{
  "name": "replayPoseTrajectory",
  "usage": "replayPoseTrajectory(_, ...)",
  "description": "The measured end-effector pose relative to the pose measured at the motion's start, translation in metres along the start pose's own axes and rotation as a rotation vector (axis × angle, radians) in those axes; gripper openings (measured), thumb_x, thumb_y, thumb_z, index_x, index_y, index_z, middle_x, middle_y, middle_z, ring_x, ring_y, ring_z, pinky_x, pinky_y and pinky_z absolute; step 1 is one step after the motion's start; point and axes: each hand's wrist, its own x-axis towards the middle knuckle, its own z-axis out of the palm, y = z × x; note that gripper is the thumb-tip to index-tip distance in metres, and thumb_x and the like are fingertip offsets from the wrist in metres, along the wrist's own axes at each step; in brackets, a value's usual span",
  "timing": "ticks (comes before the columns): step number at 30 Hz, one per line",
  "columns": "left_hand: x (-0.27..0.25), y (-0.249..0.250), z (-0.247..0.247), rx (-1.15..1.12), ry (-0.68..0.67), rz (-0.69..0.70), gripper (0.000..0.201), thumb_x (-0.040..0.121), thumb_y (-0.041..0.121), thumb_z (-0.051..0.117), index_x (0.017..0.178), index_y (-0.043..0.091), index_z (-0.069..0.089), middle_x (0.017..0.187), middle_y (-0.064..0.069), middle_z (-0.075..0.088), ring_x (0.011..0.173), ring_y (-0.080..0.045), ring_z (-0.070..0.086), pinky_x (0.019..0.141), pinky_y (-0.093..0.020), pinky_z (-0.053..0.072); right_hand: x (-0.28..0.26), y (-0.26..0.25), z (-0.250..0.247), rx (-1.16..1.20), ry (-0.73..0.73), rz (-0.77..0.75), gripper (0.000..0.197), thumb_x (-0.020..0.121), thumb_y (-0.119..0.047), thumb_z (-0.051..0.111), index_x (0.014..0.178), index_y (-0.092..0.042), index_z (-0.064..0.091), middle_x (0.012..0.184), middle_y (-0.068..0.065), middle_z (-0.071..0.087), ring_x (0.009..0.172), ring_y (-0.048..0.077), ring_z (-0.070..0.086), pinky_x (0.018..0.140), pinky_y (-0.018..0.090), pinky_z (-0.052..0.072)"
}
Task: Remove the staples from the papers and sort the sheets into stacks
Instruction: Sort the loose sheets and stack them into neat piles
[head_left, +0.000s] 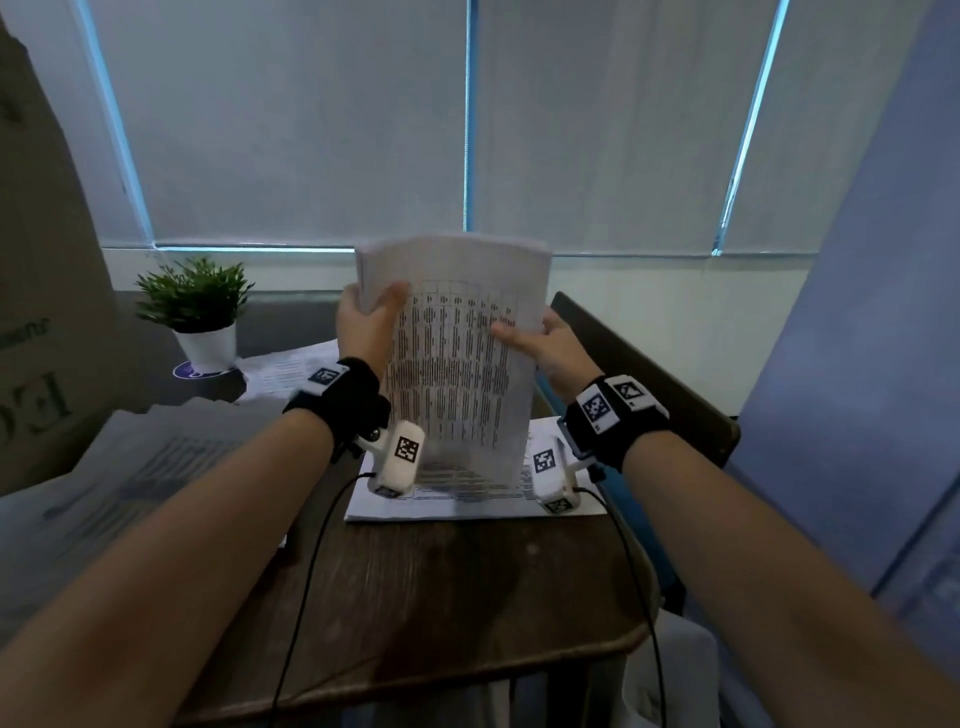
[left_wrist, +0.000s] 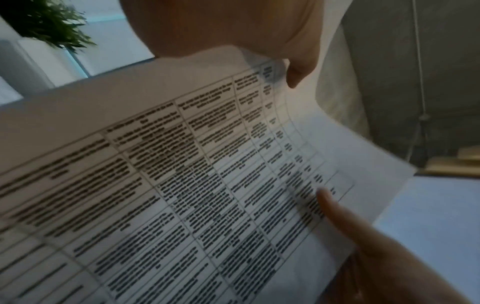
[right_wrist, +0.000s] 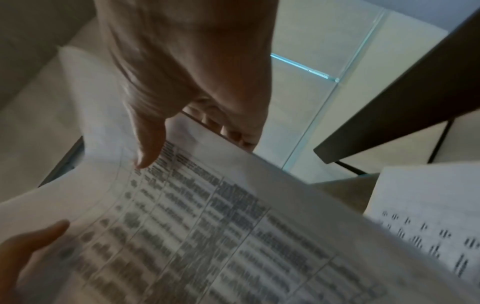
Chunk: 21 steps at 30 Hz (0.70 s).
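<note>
Both hands grip the upright sheaf (head_left: 462, 358) above the bench (head_left: 467, 582), left hand (head_left: 366, 325) pinching its left edge, right hand (head_left: 550, 348) its right edge.

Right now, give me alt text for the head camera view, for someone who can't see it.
Two bare hands hold a bundle of white printed table sheets upright above a dark wooden table, the left hand gripping its left edge and the right hand its right edge. Beneath it another stack of white printed sheets lies flat; a green potted plant stands far left.
</note>
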Motion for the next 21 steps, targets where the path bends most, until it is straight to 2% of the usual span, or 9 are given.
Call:
replayPoseTrajectory(4, 0.002, 0.011, 0.014, 0.033, 0.055, 0.099, 0.02, 0.086, 0.019, 0.057, 0.105, 0.014, 0.054, 0.085, 0.003, 0.058, 0.082, -0.018, 0.056, 0.065, -0.024, 0.048, 0.009, -0.013, 0.021, -0.061, 0.122, -0.087, 0.029, 0.084, -0.021, 0.076, 0.108, -0.008, 0.068, 0.104, 0.013, 0.073, 0.101, 0.031, 0.069, 0.096, 0.05, 0.053)
replayPoseTrajectory(6, 0.006, 0.025, 0.014, -0.021, 0.088, 0.154, 0.015, 0.088, 0.017, 0.056, 0.102, 0.017, 0.052, 0.085, 0.003, 0.057, 0.078, -0.014, 0.056, 0.065, -0.023, 0.051, 0.018, -0.028, 0.025, -0.057, 0.208, -0.148, 0.017, 0.084, -0.021, 0.076, 0.096, -0.013, 0.069, 0.097, 0.012, 0.074, 0.096, 0.03, 0.07, 0.094, 0.048, 0.055)
replayPoseTrajectory(8, 0.014, 0.024, 0.008, -0.056, 0.081, 0.157, 0.015, 0.089, 0.015, 0.054, 0.103, 0.018, 0.05, 0.088, 0.002, 0.058, 0.08, -0.014, 0.057, 0.069, -0.026, 0.052, 0.02, -0.036, 0.02, -0.037, 0.165, -0.181, 0.018, 0.083, -0.022, 0.077, 0.097, -0.014, 0.069, 0.099, 0.012, 0.074, 0.095, 0.029, 0.071, 0.09, 0.043, 0.057)
replayPoseTrajectory(10, 0.015, 0.003, -0.002, -0.002, 0.032, 0.06, 0.018, 0.088, 0.011, 0.05, 0.106, 0.008, 0.054, 0.085, 0.0, 0.058, 0.081, -0.018, 0.057, 0.07, -0.03, 0.051, 0.017, -0.02, 0.012, -0.068, 0.108, -0.087, 0.027, 0.081, -0.019, 0.078, 0.106, -0.012, 0.068, 0.104, 0.01, 0.074, 0.098, 0.026, 0.071, 0.089, 0.037, 0.057)
replayPoseTrajectory(12, 0.008, -0.025, -0.008, 0.105, -0.059, -0.081, 0.022, 0.086, 0.013, 0.047, 0.102, 0.003, 0.059, 0.086, -0.006, 0.06, 0.086, -0.023, 0.057, 0.075, -0.035, 0.05, 0.012, 0.012, 0.006, -0.146, 0.093, 0.057, 0.039, 0.082, -0.021, 0.077, 0.117, -0.008, 0.066, 0.111, 0.011, 0.072, 0.105, 0.028, 0.068, 0.095, 0.041, 0.054)
replayPoseTrajectory(15, -0.006, -0.052, -0.011, 0.315, -0.05, -0.192, 0.011, 0.084, 0.019, 0.055, 0.086, 0.009, 0.056, 0.079, -0.007, 0.06, 0.079, -0.021, 0.051, 0.062, -0.03, 0.044, 0.009, 0.037, 0.006, -0.134, 0.285, 0.048, 0.033, 0.089, -0.019, 0.071, 0.117, -0.002, 0.065, 0.109, 0.015, 0.07, 0.104, 0.033, 0.066, 0.095, 0.051, 0.053)
replayPoseTrajectory(16, -0.008, -0.058, -0.011, 0.36, 0.009, -0.23, 0.022, 0.078, 0.027, 0.061, 0.087, 0.008, 0.053, 0.081, -0.01, 0.061, 0.077, -0.018, 0.047, 0.058, -0.032, 0.042, 0.011, 0.036, 0.006, -0.089, 0.359, 0.031, 0.029, 0.09, -0.015, 0.069, 0.115, -0.001, 0.065, 0.107, 0.015, 0.07, 0.102, 0.033, 0.067, 0.094, 0.05, 0.053)
replayPoseTrajectory(19, -0.017, -0.072, -0.016, 0.22, 0.148, -0.546, 0.084, 0.061, 0.045, 0.074, 0.126, 0.003, 0.039, 0.116, -0.01, 0.055, 0.094, -0.02, 0.054, 0.078, -0.037, 0.049, 0.014, 0.032, 0.002, 0.12, 0.543, 0.071, 0.036, 0.088, -0.013, 0.071, 0.12, -0.001, 0.062, 0.11, 0.013, 0.068, 0.103, 0.033, 0.064, 0.096, 0.052, 0.051)
replayPoseTrajectory(21, -0.02, -0.084, -0.016, -0.075, 0.026, -0.659, 0.074, 0.073, 0.043, 0.072, 0.131, 0.005, 0.045, 0.117, -0.006, 0.061, 0.1, -0.025, 0.06, 0.079, -0.036, 0.049, 0.016, 0.034, -0.003, 0.252, 0.549, 0.19, 0.064, 0.083, -0.024, 0.077, 0.138, -0.004, 0.05, 0.127, 0.012, 0.062, 0.115, 0.034, 0.059, 0.101, 0.055, 0.047)
